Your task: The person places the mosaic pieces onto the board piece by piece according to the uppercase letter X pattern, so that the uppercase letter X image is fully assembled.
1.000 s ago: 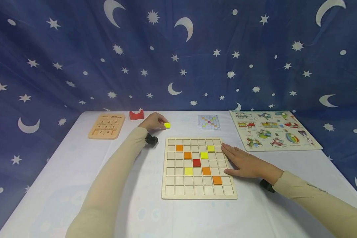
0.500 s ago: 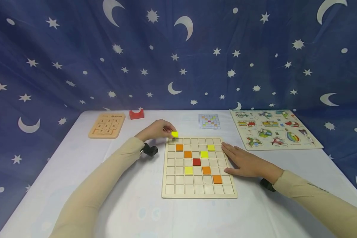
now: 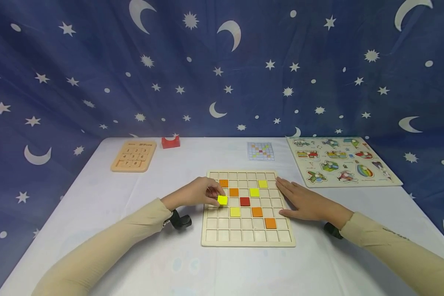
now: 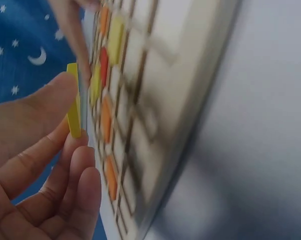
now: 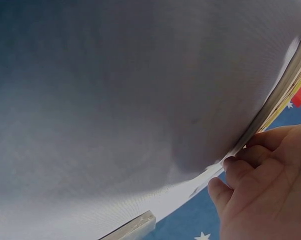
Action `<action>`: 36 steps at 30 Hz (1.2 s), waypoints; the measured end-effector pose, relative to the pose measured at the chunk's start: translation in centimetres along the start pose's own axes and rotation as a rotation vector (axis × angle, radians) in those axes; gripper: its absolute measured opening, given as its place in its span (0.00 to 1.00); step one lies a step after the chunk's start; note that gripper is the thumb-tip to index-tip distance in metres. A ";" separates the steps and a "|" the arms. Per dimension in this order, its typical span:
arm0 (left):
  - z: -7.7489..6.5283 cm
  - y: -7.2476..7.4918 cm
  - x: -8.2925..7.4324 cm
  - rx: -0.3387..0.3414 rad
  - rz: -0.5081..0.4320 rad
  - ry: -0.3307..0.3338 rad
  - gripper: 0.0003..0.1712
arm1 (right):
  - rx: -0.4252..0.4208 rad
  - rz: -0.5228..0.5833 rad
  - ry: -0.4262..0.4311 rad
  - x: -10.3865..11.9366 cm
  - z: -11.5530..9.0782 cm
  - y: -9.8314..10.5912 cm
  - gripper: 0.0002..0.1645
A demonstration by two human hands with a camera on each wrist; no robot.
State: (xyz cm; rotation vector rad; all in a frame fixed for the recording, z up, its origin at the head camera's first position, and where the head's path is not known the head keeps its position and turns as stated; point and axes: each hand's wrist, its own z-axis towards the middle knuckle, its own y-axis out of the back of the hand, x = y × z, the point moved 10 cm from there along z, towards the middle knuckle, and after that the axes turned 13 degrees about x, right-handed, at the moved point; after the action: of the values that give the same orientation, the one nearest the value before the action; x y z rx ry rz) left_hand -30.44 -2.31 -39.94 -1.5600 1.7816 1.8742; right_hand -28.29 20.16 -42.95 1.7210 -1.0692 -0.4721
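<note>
My left hand (image 3: 200,192) pinches a yellow square tile (image 3: 222,200) between thumb and fingers, over the left side of a wooden grid board (image 3: 248,242). In the left wrist view the tile (image 4: 74,100) is seen edge-on, apart from the board's face. Several tiles sit in the board's cells: orange ones, such as the orange tile (image 3: 270,223) at lower right, yellow ones, and a red tile (image 3: 245,202) in the middle. With fingers extended, my right hand (image 3: 305,201) rests at the board's right edge; the right wrist view shows its fingertips right at that edge.
A small pattern card (image 3: 260,151) lies behind the board. At back left are a wooden number puzzle (image 3: 134,156) and a red block (image 3: 170,142) with a curved notch. A picture peg puzzle (image 3: 342,161) lies at back right, before a starry blue cloth (image 3: 222,82).
My left hand has carried the yellow tile from behind the board, toward me and slightly right, to over the board's left columns. The right hand has stayed at the edge.
</note>
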 end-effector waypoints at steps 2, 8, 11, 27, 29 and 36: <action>-0.3 -0.8 -0.3 0.018 0.002 -0.002 0.14 | -0.001 0.000 0.000 0.0 0.0 0.0 0.57; -0.9 -2.6 -1.2 0.057 0.031 -0.033 0.13 | -0.004 -0.012 0.001 0.0 -0.1 0.0 0.56; -1.0 -3.3 -1.5 0.072 0.053 -0.047 0.13 | -0.007 -0.015 0.003 -0.1 -0.1 0.0 0.56; -0.9 -4.0 -2.2 0.096 0.114 -0.027 0.11 | -0.016 -0.013 0.002 -0.2 -0.1 -0.1 0.56; -0.9 -4.0 -2.3 0.091 0.118 -0.026 0.11 | -0.015 -0.017 0.003 -0.1 -0.1 -0.1 0.56; -0.6 -4.1 -2.4 0.101 0.150 -0.045 0.11 | -0.015 -0.013 0.003 0.0 -0.2 0.1 0.56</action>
State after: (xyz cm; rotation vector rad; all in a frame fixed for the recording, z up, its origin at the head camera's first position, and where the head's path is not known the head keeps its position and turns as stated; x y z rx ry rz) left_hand -26.18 -0.32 -40.84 -1.3750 1.9897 1.8336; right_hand -28.21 20.27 -42.80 1.7161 -1.0503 -0.4843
